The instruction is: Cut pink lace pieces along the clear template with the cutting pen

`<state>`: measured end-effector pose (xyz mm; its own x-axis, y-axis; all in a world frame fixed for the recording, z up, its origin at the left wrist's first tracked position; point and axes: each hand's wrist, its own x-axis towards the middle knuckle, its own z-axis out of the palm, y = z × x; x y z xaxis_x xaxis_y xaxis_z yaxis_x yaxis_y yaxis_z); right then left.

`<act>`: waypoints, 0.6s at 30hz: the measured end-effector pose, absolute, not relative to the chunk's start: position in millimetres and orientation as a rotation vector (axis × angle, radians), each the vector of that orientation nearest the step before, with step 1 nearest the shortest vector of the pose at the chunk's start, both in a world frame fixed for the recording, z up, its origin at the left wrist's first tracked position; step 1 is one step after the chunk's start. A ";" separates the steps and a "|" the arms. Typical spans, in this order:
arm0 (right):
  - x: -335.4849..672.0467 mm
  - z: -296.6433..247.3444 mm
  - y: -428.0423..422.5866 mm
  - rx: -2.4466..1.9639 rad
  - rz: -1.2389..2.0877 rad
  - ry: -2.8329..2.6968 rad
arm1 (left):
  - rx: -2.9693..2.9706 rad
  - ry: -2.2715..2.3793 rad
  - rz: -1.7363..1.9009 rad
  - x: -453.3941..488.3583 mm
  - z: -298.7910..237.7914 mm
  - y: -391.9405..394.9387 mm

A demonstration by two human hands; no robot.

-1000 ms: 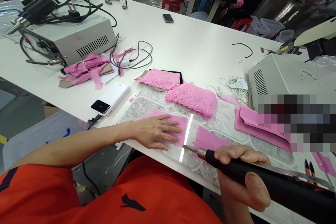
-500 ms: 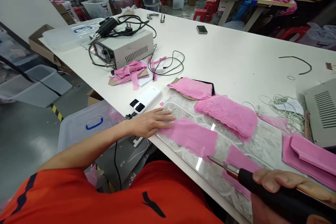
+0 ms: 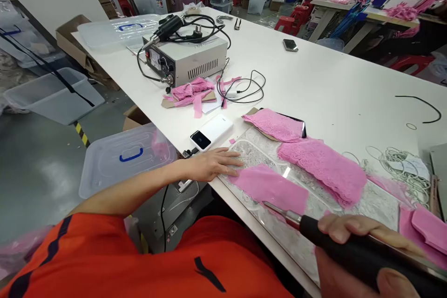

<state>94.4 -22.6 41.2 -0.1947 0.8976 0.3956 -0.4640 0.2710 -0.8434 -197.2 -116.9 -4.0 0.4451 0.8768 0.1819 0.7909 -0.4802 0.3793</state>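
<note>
Between the two hands, a flat pink fabric strip (image 3: 270,188).
The left hand (image 3: 207,165) lies open, fingertips at its end; the right hand (image 3: 365,226), well apart, grips a black-handled tool (image 3: 363,253), tip at the fabric's near edge. Beyond both lies pink lace (image 3: 324,167).

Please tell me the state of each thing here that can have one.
Pink cloth, spread flat.
Left hand, open, palm down.
Tool, gripped, its tip at the cloth's near edge.
Right hand, closed around the tool.
Lace pieces, stacked.
Power bank, lying flat.
Phone, lying flat.
Clear bin, open.
Grey machine, on or off unclear.
</note>
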 end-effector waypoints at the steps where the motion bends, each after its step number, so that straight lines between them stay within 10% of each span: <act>1: 88.3 42.5 -23.0 -0.450 1.338 -1.230 | 2.460 1.444 0.534 -197.6 -5.2 -116.9; 18: 12.5 40.4 -37.6 -0.193 1.415 -1.407 | 2.434 1.439 0.619 -198.3 -11.9 -115.2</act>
<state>12.5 -37.6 40.4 -0.4073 0.7364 0.5403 -0.5447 0.2790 -0.7909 -198.3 -115.2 -11.9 0.4233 0.8756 0.2327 0.7710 -0.4830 0.4150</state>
